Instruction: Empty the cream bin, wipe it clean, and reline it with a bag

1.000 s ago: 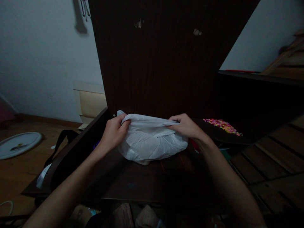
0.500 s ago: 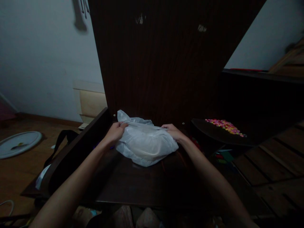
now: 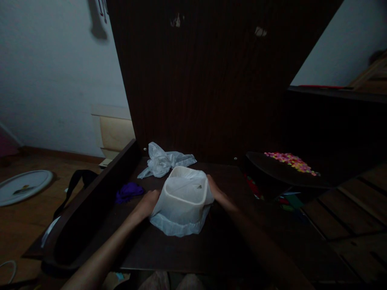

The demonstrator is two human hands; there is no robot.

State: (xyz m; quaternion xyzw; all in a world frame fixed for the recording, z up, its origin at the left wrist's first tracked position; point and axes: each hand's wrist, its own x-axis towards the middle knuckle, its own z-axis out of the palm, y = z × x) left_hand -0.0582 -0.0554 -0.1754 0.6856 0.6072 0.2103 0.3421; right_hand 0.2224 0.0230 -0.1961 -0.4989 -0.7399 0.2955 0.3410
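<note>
Grasping white bag (image 3: 177, 228) w/ L fingers (image 3: 156, 195) & R fingers (image 3: 210, 182), opp sides of tub (image 3: 189, 204)

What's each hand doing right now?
Left hand: at the near left side of the bag-lined white container; finger closure can't be told.
Right hand: against its right side; grip can't be told.

The fingers of the left hand (image 3: 150, 202) and right hand (image 3: 214, 188) are mostly hidden beside the white bag (image 3: 177, 228), which veils the lower container (image 3: 185, 201). The left edge crops the round white object (image 3: 36, 177).
</note>
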